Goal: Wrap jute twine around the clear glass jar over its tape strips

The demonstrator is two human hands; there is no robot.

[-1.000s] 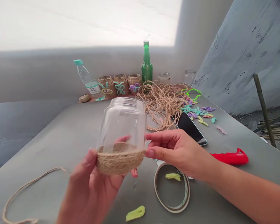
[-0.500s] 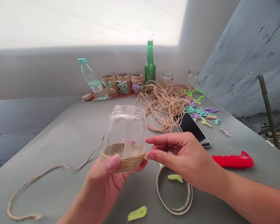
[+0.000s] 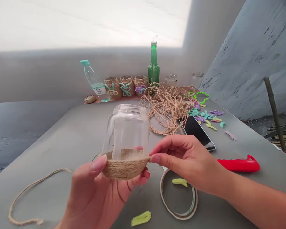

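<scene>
"Where is the jar (image 3: 130, 133)?"

"Up above the table (image 3: 81, 130), in the left hand (image 3: 95, 187). Its fingers curl under and around the bottom, and the thumb presses the near side."

"What is around the jar?"

"String (image 3: 126, 170), wound in a band around the low part, right by the left thumb. Higher up than the thumb, you can see through the glass."

"And the right hand (image 3: 188, 162)?"

"Its thumb and first finger pinch the string at the jar's right edge."

"What is close to those fingers?"

"Just below them lies a ring of tape (image 3: 195, 197), with a yellow bit (image 3: 180, 182) inside. Past them is a phone (image 3: 198, 132). A red handle (image 3: 239, 164) lies to their right. Left of the left fingers lies a loose cord (image 3: 26, 190)."

"And farther off?"

"Past the right fingers is a big tangled heap (image 3: 170, 106), with fuzzy bits (image 3: 194, 112) to its right. Far beyond the left fingers stand a water bottle (image 3: 98, 88) and three wrapped jars (image 3: 127, 86). A green bottle (image 3: 153, 68) stands next to those, behind the heap."
</scene>
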